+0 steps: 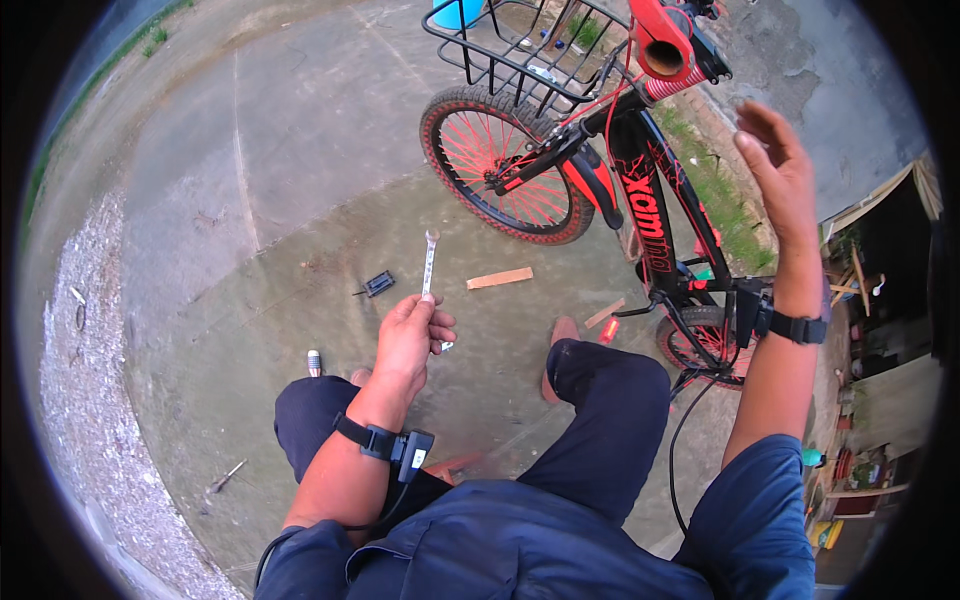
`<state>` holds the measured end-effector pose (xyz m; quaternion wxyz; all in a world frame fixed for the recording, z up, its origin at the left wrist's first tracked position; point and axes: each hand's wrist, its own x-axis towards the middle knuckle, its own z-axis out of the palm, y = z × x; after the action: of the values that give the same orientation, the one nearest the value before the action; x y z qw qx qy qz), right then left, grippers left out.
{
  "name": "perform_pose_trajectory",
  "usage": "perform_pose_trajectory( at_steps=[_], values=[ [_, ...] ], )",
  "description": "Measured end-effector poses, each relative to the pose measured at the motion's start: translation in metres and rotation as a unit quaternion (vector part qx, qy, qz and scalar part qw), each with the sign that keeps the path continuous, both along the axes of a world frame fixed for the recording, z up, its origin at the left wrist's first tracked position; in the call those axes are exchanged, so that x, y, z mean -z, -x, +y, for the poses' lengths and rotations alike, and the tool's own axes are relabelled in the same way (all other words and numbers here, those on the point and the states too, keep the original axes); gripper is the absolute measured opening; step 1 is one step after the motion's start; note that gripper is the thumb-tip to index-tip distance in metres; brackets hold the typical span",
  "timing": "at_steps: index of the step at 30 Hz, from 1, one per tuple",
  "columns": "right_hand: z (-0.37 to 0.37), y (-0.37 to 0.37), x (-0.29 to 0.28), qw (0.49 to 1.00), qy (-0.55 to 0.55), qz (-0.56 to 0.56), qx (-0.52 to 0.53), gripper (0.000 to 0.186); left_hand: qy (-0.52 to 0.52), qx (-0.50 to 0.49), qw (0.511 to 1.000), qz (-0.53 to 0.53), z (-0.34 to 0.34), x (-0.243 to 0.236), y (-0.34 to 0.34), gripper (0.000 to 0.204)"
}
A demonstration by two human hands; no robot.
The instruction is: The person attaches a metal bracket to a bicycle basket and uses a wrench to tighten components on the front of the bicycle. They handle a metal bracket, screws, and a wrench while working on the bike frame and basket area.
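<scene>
My left hand (408, 335) is closed around the lower part of a silver wrench (431, 262), whose open jaw points away from me. My right hand (778, 170) is raised to the right of the bicycle, fingers stretched out and nothing in it. A black and red bicycle (645, 205) stands ahead and to the right. Its front wheel (508, 165) has red spokes, and a black wire basket (525, 45) sits above that wheel. At the top of the bicycle is a red part (665, 55) with a round dark opening. Neither hand touches the bicycle.
On the concrete lie a wooden strip (500, 279), a small black part (377, 285), a silver and dark cylinder (314, 362), a thin tool (228, 476) and a red light (609, 331). Pale gravel (85, 350) runs along the left. Grass (700, 180) grows beyond the bicycle.
</scene>
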<state>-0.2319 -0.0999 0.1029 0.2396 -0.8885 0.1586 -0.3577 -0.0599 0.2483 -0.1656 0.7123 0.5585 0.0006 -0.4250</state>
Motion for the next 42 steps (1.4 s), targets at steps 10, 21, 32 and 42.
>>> perform_pose_trajectory(
  at_steps=[10,21,32,42],
  values=[
    [0.119,-0.069,-0.059,0.968,0.233,0.015,-0.089,0.049,0.032,-0.004,0.999,-0.006,0.003,-0.008,0.001,0.026],
    [0.13,-0.084,-0.039,0.99,-0.137,-0.039,0.015,0.046,0.068,-0.001,0.998,0.004,0.011,-0.02,0.003,0.025],
    [0.13,-0.089,-0.025,0.87,-0.48,0.001,-0.109,0.061,0.097,-0.006,0.995,0.015,0.014,-0.023,0.003,0.023],
    [0.123,-0.07,-0.069,0.996,-0.022,0.065,0.049,0.05,0.104,-0.005,0.994,0.02,0.017,-0.027,0.003,0.022]
  ],
)
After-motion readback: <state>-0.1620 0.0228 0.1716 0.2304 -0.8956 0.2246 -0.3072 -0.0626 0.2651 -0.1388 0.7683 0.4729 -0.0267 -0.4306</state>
